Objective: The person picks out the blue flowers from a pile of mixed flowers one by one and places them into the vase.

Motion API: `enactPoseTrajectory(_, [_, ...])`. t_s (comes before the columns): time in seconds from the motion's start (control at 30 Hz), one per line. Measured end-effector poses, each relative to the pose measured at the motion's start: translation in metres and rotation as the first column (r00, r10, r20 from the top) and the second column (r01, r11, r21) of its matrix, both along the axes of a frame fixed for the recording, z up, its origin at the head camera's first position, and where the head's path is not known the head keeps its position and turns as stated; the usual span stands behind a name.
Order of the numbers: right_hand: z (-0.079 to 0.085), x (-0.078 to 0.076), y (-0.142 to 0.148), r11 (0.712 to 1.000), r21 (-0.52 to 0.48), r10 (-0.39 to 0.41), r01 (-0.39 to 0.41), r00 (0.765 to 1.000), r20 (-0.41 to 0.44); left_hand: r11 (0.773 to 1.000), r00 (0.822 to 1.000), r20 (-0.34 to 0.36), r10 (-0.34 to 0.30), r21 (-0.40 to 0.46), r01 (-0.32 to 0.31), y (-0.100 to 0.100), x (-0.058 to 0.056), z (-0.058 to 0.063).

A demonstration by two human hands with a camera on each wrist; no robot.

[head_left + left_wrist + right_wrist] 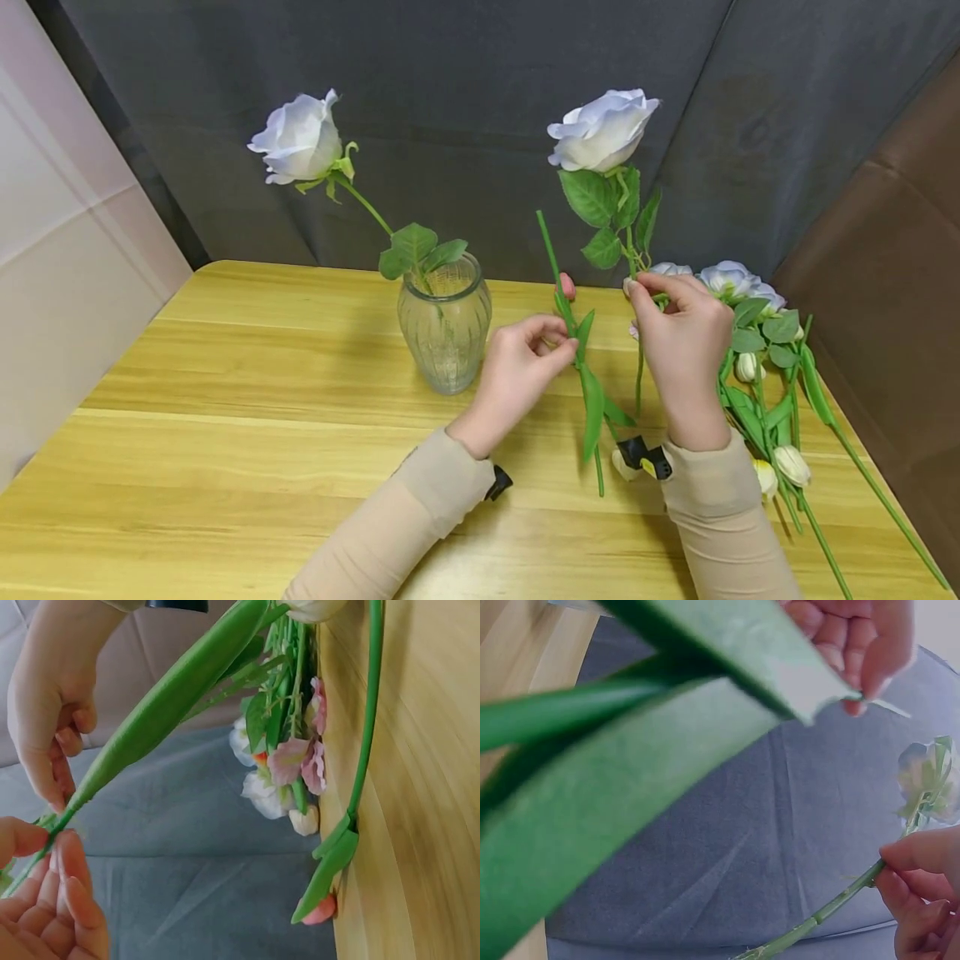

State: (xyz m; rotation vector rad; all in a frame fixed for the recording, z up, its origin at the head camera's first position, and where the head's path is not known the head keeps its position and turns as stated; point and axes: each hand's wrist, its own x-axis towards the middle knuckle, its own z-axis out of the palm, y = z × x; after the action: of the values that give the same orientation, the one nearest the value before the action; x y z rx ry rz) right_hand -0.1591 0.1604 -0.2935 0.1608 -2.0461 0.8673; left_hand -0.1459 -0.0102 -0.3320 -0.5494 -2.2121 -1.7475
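Dark cloth hangs behind the two grips, and we see everything standing out against it. Our left hand pinches the stem of a tulip between thumb and fingers; its white bloom seems to hang below the grip, probably because the stem was taken upside down. Our right hand pinches a pale rose under its leaves, bloom above the fingers and bare stem below. Holding it there likely keeps it upright and the petals uncrushed.

Just beside the left grip, on its left, stands a glass vase with another rose in it, leaning away from us against the rim; we guess it tilts because one stem has so much room. To the right of the right grip lies a pile of flowers, perhaps put there to be within reach. Beyond the left grip, a pink tulip rests on the table, whose yellowish wood grain runs crosswise. We have a pale panel far left of our grips and a brown one at far right.
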Motion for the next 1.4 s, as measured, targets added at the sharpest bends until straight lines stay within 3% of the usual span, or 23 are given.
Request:
enactPoseTrajectory(0.3, [0.002,0.003,-0.001,0.999,-0.038,0.024,-0.025,1.000,-0.002,0.981,0.991,-0.036,0.128,-0.140,-0.132,-0.007,-0.008,-0.003])
enactPoseTrajectory(0.43, [0.003,0.003,-0.001,0.998,-0.054,0.042,-0.043,0.999,-0.014,0.950,0.982,-0.021,0.188,-0.251,-0.188,-0.010,-0.010,-0.003])
enactPoseTrajectory(0.63, [0.006,0.005,-0.002,0.993,-0.091,0.078,-0.080,0.997,-0.027,0.908,0.976,0.009,0.216,-0.369,-0.198,-0.011,-0.010,-0.004])
enactPoseTrajectory(0.8, [0.007,0.008,-0.003,0.988,-0.120,0.099,-0.102,0.995,-0.028,0.914,0.982,0.002,0.190,-0.365,-0.176,-0.011,-0.008,-0.002])
enactPoseTrajectory(1.1, [0.006,0.010,-0.003,0.973,-0.186,0.136,-0.133,0.991,-0.001,0.934,0.990,-0.085,0.115,-0.329,-0.137,-0.010,-0.006,0.000])
enactPoseTrajectory(1.27, [0.005,0.009,-0.003,0.952,-0.266,0.163,-0.148,0.986,0.037,0.951,0.985,-0.145,0.089,-0.281,-0.127,-0.011,-0.006,0.000])
enactPoseTrajectory(1.4, [0.004,0.007,-0.004,0.919,-0.346,0.219,-0.189,0.975,0.047,0.955,0.976,-0.205,0.071,-0.268,-0.126,-0.011,-0.007,-0.001])
